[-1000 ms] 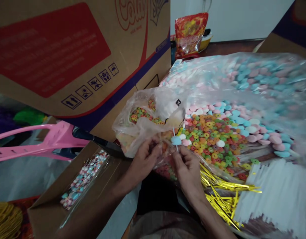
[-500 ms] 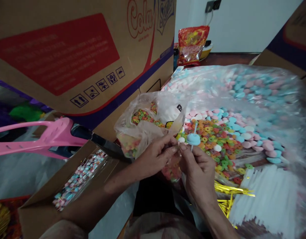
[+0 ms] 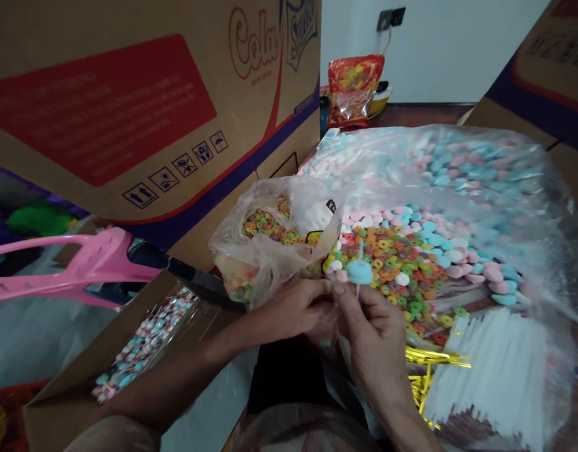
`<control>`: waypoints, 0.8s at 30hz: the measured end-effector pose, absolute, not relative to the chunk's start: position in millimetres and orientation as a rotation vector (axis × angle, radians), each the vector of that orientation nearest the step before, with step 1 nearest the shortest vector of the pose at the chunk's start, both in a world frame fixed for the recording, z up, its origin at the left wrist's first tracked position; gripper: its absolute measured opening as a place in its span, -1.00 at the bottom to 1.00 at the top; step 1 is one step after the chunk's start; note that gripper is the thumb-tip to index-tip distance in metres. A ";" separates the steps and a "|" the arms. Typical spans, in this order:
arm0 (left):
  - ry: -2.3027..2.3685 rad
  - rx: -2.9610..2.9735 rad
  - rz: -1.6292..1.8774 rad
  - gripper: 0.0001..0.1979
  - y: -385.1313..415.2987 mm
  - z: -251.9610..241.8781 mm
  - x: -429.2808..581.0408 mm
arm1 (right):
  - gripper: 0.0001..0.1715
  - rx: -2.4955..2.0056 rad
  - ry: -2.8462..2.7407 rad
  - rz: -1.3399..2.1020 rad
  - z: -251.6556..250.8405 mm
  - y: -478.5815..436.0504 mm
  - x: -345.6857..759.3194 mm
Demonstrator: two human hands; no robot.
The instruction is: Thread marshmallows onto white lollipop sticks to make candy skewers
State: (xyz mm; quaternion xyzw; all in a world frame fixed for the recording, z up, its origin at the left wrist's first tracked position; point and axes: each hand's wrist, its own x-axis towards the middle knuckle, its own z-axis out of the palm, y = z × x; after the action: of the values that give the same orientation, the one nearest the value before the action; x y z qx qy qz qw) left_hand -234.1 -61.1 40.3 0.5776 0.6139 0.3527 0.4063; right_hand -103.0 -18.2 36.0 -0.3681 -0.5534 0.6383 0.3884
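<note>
My right hand (image 3: 371, 336) is closed on a thin white stick with a round blue candy (image 3: 359, 272) threaded on it, held upright. My left hand (image 3: 298, 307) meets it at the fingertips, its fingers pinched together; what they hold is too small and dim to name. Beyond the hands lie colorful ring candies (image 3: 396, 257) with pink, white and blue round candies (image 3: 462, 257) beside them. To the left of these stands a clear plastic bag (image 3: 265, 251) of ring candies. White sticks (image 3: 491, 370) and gold ties (image 3: 434, 358) lie right of my right hand.
A large cardboard box (image 3: 176, 113) stands at the left back. Below it are a pink plastic handle (image 3: 100, 260) and an open carton (image 3: 58, 402) of small candies. A large clear bag of candies (image 3: 481, 150) covers the right back, near a red packet (image 3: 354, 91).
The view has shifted a little, so the surroundings sit further left. My hands stay together, with the blue candy slightly lower in the picture.
</note>
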 end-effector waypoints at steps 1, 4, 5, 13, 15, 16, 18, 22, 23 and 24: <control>1.530 1.337 0.989 -0.86 -58.8 40.6 -230.1 | -0.59 -0.959 -1.360 1.651 36.9 -16.7 -102.5; 1.499 1.001 1.238 -0.83 -51.4 37.2 -215.3 | -0.60 -0.980 -1.329 1.675 37.4 -12.5 -101.1; 1.496 0.944 1.277 -0.82 -49.2 34.4 -210.5 | -0.60 -0.978 -1.336 1.678 36.5 -11.6 -100.3; 1.644 1.684 1.021 -0.76 -54.6 29.9 -207.5 | -0.76 -0.885 -1.048 1.856 28.4 -1.7 -90.2; 1.580 1.844 0.848 -0.77 -59.1 41.4 -217.7 | -0.78 -0.861 -0.981 1.900 31.7 0.9 -90.0; 1.545 1.900 0.755 -0.78 -60.4 48.3 -223.8 | -0.78 -0.850 -0.956 1.917 33.6 1.5 -90.5; 1.518 1.964 0.593 -0.81 -60.1 62.4 -236.3 | -0.78 -0.834 -0.929 1.935 36.4 1.2 -92.0; 1.480 1.983 0.401 -0.82 -52.5 83.0 -256.4 | -0.78 -0.815 -1.013 1.920 34.0 -3.4 -95.4; 1.487 1.962 0.400 -0.80 -50.8 85.1 -260.1 | -0.77 -0.816 -1.042 1.912 31.7 -5.0 -95.9; 1.510 1.936 0.407 -0.76 -49.5 86.0 -263.5 | -0.74 -0.826 -1.065 1.916 29.1 -6.7 -96.2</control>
State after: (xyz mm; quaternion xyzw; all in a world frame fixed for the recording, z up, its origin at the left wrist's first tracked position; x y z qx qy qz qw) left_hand -263.5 -49.5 86.0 0.7367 0.5747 0.1551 0.3208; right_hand -96.2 -6.7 29.1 -0.3248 -0.4188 0.7535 0.3891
